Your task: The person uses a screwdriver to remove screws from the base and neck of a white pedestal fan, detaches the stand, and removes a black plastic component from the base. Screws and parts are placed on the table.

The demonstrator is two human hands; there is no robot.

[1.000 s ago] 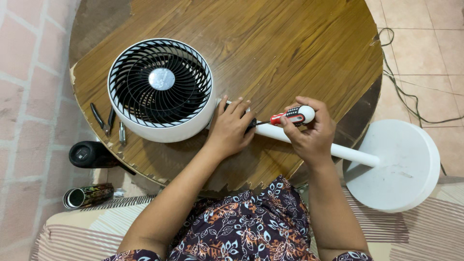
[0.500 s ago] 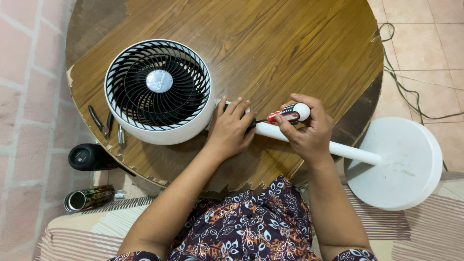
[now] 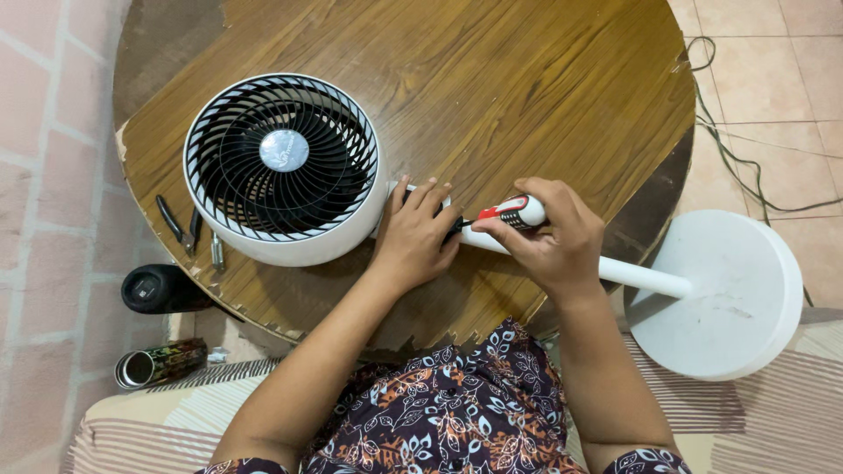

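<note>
Screwdriver (image 3: 511,212) clenched in my right hand (image 3: 553,241), tip at pole (image 3: 641,278) joint beside fan (image 3: 283,167) | left hand (image 3: 413,237) presses down on the joint, grasping it | handle looks rigid, light, grippy; I'd hold mid-handle | table (image 3: 527,88)

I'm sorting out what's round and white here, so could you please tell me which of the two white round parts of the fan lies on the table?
The fan head, with its black grille facing up, lies on the wooden table. The plain white base disc hangs beyond the table's edge, over the floor.
</note>
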